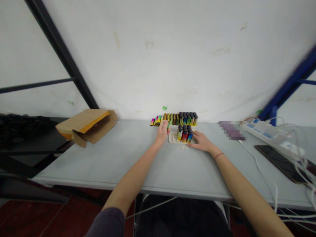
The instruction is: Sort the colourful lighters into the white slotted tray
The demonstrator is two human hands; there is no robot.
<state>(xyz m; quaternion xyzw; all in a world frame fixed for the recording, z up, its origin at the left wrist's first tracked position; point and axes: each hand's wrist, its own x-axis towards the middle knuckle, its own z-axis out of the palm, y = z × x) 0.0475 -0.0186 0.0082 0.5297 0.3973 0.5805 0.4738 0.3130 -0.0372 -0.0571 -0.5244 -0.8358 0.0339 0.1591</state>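
My left hand is closed around a green lighter, just left of a white tray with round holes. Black-topped lighters in several colours stand upright in the right part of that tray, while holes at its left show bare. At the tray's right end, my right hand grips it, thumb at the front corner and fingers toward the back. Behind stands another row of upright lighters. Left of it, several yellow-and-black lighters and a few loose bright ones sit near the wall.
An open cardboard box lies at the table's left. On the right are a blurred-out phone-like item, a dark phone, a white power strip and tangled white cables. A white wall bounds the back.
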